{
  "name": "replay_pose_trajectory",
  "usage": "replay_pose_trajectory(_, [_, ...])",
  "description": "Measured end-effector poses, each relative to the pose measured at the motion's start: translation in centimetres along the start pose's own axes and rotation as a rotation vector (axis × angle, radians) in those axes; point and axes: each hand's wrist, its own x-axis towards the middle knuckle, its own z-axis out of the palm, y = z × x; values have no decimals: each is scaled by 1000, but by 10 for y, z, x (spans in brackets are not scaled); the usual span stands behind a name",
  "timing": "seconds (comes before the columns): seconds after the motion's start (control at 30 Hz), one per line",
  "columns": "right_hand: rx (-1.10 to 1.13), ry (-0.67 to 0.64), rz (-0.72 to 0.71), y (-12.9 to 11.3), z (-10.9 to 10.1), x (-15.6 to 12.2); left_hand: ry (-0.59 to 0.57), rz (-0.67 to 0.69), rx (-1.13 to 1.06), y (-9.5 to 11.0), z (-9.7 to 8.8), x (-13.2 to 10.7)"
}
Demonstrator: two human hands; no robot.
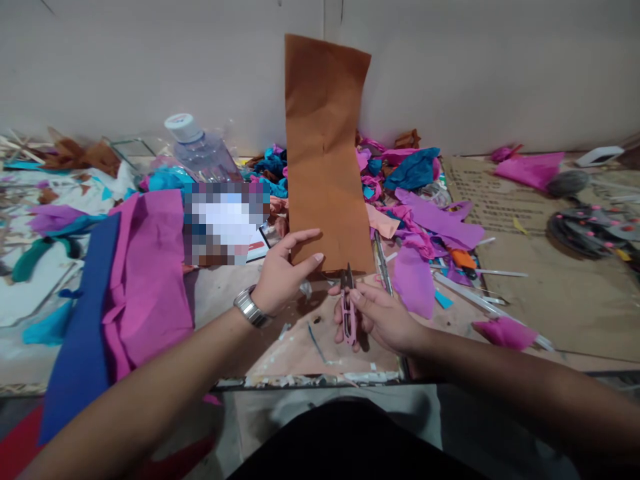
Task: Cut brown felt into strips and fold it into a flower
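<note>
— Left of the right-hand grip (387, 317)?
— Phone (233, 223), partly blurred; bottle (207, 157) behind it, white-capped; pink sheet (153, 267); blue sheet (85, 327), farther left, overhanging the front of the table (290, 360).
— Beyond the grip?
— Scraps (413, 170), heaped, blue, pink and purple.
— Right of it?
— Cardboard (530, 293), brown, flat, printed; dark disc (580, 235), pink-dotted, farther right.

the brown sheet (327, 153) looks matt and cloth-like, faintly creased; the snips (349, 310) have dark metal blades; the watch (251, 307) is glossy metal, the bottle (207, 157) clear, shiny plastic.

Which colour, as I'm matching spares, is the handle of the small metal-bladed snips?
The handle is pink; see the head view.
</note>
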Motion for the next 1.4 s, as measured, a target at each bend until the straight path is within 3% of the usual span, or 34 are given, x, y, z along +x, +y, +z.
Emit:
replay_pose_trajectory(0.33, [-34,53,-38,-3,-2,3,-22,-10,12,-3,-1,-2])
replay_pose_trajectory(0.57, [-21,117,-47,-2,-3,5,-30,-86,-92,4,9,-10])
replay_pose_trajectory(0.83, [-55,155,-46,-7,-1,5,-140,-176,-170,6,15,-22])
replay_pose_trajectory(1.17, [-3,222,-18,-13,7,1,-357,-34,-216,13,27,-43])
replay_pose_trajectory(1.4, [32,191,-6,-12,5,1,-379,-63,-180,9,26,-47])
